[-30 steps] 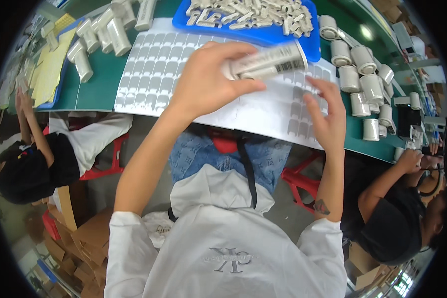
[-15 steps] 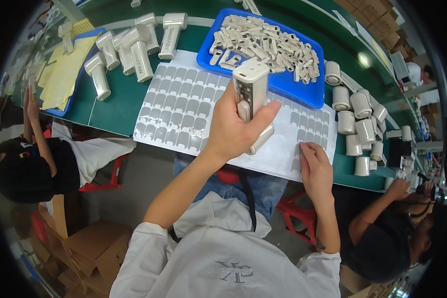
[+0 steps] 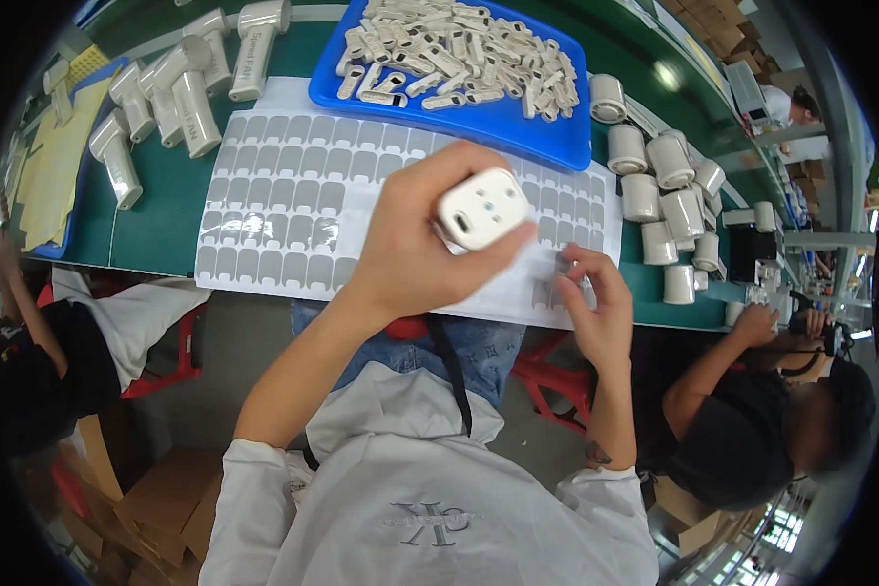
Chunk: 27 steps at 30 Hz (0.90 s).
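Yellow papers, far left of the sticker sheet. Off-white pistol-shaped units, on the green desk just left of the sticker sheet. Left hand: grip closed around a white housing, end face up, above the sticker sheet. Blue tray, small cream parts heaped inside, at the sticker sheet's far edge. Right hand, over the sticker sheet's near right corner: grip narrow, contents impossible to tell. White cylinders, right of the sticker sheet.
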Each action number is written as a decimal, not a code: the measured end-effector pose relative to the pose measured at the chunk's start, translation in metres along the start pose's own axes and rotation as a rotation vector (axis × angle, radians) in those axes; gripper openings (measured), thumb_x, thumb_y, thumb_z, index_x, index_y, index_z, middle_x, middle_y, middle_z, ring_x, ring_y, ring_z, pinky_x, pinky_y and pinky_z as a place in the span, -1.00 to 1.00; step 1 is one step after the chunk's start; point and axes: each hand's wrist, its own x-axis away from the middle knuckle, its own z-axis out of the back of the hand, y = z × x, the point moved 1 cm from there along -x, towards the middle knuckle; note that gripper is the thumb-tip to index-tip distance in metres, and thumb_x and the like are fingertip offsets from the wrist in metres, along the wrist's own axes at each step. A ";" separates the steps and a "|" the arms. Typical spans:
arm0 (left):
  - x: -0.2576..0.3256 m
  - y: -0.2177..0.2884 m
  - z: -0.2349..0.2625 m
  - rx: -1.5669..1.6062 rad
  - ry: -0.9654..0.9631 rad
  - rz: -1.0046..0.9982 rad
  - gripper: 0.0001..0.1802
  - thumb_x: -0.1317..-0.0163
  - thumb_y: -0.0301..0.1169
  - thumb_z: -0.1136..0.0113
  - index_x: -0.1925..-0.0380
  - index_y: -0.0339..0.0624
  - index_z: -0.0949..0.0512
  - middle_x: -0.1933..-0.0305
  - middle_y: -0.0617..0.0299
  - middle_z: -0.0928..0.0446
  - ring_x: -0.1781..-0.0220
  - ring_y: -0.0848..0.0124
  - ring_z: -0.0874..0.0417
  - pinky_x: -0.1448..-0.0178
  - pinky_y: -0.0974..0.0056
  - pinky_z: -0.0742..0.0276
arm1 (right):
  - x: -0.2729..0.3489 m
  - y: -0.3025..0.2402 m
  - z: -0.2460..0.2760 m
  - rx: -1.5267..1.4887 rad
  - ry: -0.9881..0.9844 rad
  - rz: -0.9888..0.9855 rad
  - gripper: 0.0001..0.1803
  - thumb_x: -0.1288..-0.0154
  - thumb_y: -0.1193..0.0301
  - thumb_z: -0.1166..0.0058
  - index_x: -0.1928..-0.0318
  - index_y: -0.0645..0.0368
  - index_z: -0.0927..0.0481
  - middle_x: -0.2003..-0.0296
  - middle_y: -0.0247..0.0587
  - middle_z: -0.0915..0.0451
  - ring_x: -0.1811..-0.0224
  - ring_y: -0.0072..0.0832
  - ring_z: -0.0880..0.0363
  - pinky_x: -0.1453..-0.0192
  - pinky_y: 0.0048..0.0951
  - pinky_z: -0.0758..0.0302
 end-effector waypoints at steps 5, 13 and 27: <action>0.001 -0.010 -0.009 -0.078 -0.096 -0.031 -0.71 0.11 -0.58 -0.42 0.32 -0.17 -0.59 0.35 0.22 -0.61 0.33 0.38 -0.61 0.22 0.34 -0.49 | 0.002 -0.042 0.016 -0.507 0.208 0.133 -0.79 -0.07 0.70 -0.24 0.33 0.22 -0.49 0.24 -0.10 -0.56 -0.01 -0.24 -0.55 -0.21 -0.23 -0.39; 0.005 -0.019 -0.018 -0.219 -0.184 -0.146 -0.62 0.30 -0.47 -0.46 0.36 -0.11 -0.59 0.40 0.22 -0.59 0.37 0.24 -0.61 0.29 0.26 -0.45 | -0.026 -0.092 -0.029 -0.733 0.157 0.338 -0.54 -0.08 0.72 -0.20 -0.01 0.27 -0.39 0.37 -0.20 -0.52 0.03 -0.31 -0.57 -0.23 -0.21 -0.39; 0.003 -0.022 -0.019 -0.179 -0.133 -0.159 -0.62 0.27 -0.42 -0.51 0.37 -0.16 -0.57 0.45 0.19 -0.57 0.45 0.26 -0.58 0.37 0.28 -0.44 | -0.025 -0.088 -0.041 -0.734 0.154 0.414 -0.65 -0.15 0.74 -0.17 0.03 0.37 -0.47 0.03 0.19 -0.56 0.11 -0.46 -0.55 0.02 -0.50 -0.48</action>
